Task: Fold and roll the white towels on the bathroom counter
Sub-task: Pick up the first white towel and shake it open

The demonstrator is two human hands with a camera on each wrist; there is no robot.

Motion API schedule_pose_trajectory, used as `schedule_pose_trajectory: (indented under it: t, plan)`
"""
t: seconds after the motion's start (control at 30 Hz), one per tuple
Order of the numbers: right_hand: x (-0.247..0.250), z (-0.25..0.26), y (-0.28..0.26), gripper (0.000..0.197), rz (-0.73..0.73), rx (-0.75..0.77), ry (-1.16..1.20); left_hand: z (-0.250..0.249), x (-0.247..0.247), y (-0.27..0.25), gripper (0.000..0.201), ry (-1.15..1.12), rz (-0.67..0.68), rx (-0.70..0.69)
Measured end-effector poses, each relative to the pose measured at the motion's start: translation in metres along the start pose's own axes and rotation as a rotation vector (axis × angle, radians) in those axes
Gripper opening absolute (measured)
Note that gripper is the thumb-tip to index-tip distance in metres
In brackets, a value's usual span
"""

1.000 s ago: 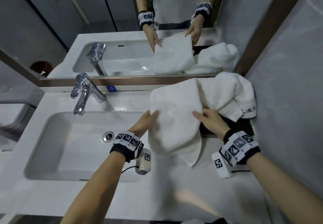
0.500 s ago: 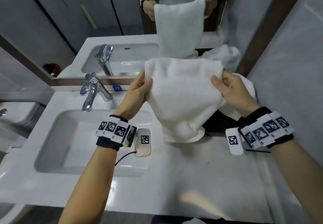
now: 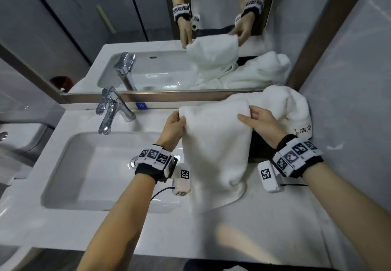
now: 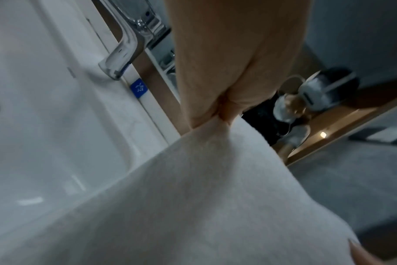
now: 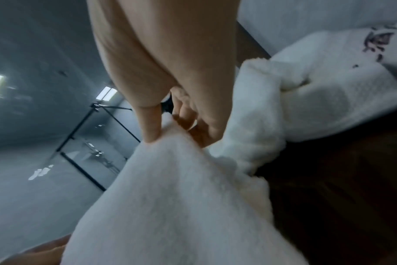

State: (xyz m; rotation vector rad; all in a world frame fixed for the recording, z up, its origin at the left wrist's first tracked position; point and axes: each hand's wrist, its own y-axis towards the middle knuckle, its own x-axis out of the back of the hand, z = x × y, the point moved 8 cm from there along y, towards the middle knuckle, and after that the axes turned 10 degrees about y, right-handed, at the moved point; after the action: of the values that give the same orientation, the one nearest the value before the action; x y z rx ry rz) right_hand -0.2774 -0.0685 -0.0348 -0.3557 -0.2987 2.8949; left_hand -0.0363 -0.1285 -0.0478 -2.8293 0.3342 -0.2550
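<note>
The white towel (image 3: 215, 143) hung folded between both hands, held up by its top edge over the counter (image 3: 232, 234), just right of the sink (image 3: 88, 177). Its lower end lay bunched on the counter surface, near the front of the basin's right rim. The left hand (image 3: 172, 127) pinched the towel's top left corner; in the left wrist view the thumb and fingers (image 4: 224, 107) met tightly on the cloth (image 4: 193, 197), which fanned out below them. The right hand (image 3: 261, 122) pinched the top right part of the same edge, and the right wrist view showed the thumb (image 5: 150, 123) pressed on the front of the fabric (image 5: 170, 206) with curled fingers behind it.

Behind and to the right of the held towel, a second white towel (image 3: 285, 107) lay crumpled against the wall corner, touching the mirror frame (image 3: 148, 97). It carried dark embroidered characters near its lower right edge, too blurred in the wrist view to read. Part of it rested on a dark tray or mat (image 3: 260, 145); which of the 2 it was could not be told from these views.

A chrome faucet (image 3: 112, 109) stood at the back of the sink, left of the towel, with a small blue sticker (image 3: 141, 105) on the ledge beside it. The mirror reflected both hands and both towels. Each wrist wore a black band with patterned white markers.
</note>
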Motion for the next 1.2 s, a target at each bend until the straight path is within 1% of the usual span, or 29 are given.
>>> schedule_pose_trajectory:
  t: [0.07, 0.13, 0.2, 0.3, 0.33, 0.37, 0.47, 0.53, 0.6, 0.67, 0.73, 0.77, 0.83, 0.9, 0.93, 1.03, 1.13, 1.2]
  plan:
    - [0.005, -0.009, 0.008, 0.041, -0.06, 0.009, -0.01, 0.009, 0.0, 0.01, 0.022, 0.085, -0.084, -0.012]
    - [0.01, -0.019, 0.014, 0.049, -0.114, -0.002, -0.022, 0.017, -0.001, 0.018, 0.021, 0.15, -0.118, -0.012]
    - [0.013, -0.031, 0.016, 0.049, -0.154, -0.022, -0.049, 0.033, -0.002, 0.022, 0.029, 0.133, -0.115, 0.043]
    - [0.018, -0.044, 0.008, 0.043, -0.211, -0.021, -0.129, 0.067, 0.003, 0.02, 0.047, 0.125, -0.103, 0.191]
    - [0.021, -0.047, 0.004, 0.041, -0.224, -0.012, -0.159, 0.077, 0.003, 0.018, 0.05, 0.137, -0.086, 0.223]
    - [0.024, -0.052, -0.001, 0.039, -0.238, -0.014, -0.188, 0.086, 0.004, 0.015, 0.05, 0.156, -0.07, 0.238]
    - [0.032, -0.075, -0.016, 0.04, -0.256, -0.083, -0.245, 0.104, 0.007, 0.004, 0.037, 0.168, -0.041, 0.253]
    - [0.034, -0.089, -0.024, 0.04, -0.259, -0.128, -0.306, 0.113, 0.004, -0.004, 0.031, 0.154, 0.011, 0.277]
    - [0.032, -0.098, -0.028, 0.039, -0.233, -0.159, -0.413, 0.12, 0.0, -0.011, 0.03, 0.167, 0.062, 0.296]
    - [0.027, -0.101, -0.028, 0.032, -0.166, -0.176, -0.483, 0.125, -0.006, -0.018, 0.026, 0.211, 0.117, 0.29]
    - [0.019, -0.101, -0.03, 0.017, -0.082, -0.203, -0.468, 0.126, -0.011, -0.022, 0.022, 0.307, 0.157, 0.259]
    - [0.014, -0.099, -0.032, 0.015, -0.037, -0.214, -0.46, 0.126, -0.012, -0.024, 0.023, 0.341, 0.157, 0.251]
    - [0.007, -0.097, -0.036, 0.009, 0.04, -0.216, -0.444, 0.125, -0.011, -0.026, 0.031, 0.324, 0.138, 0.24]
    - [0.003, -0.09, -0.041, 0.022, 0.074, -0.167, -0.379, 0.123, -0.008, -0.027, 0.045, 0.209, 0.109, 0.238]
    - [0.002, -0.088, -0.043, 0.026, 0.077, -0.148, -0.316, 0.12, -0.007, -0.029, 0.048, 0.138, 0.093, 0.234]
    - [0.0, -0.081, -0.047, 0.024, 0.078, -0.099, -0.191, 0.107, -0.009, -0.03, 0.046, 0.012, 0.046, 0.203]
    - [0.0, -0.083, -0.046, 0.026, 0.044, -0.089, -0.203, 0.1, -0.017, -0.032, 0.044, 0.041, 0.058, 0.183]
    - [0.002, -0.091, -0.047, 0.027, 0.042, -0.117, -0.241, 0.105, -0.02, -0.034, 0.034, 0.093, 0.095, 0.187]
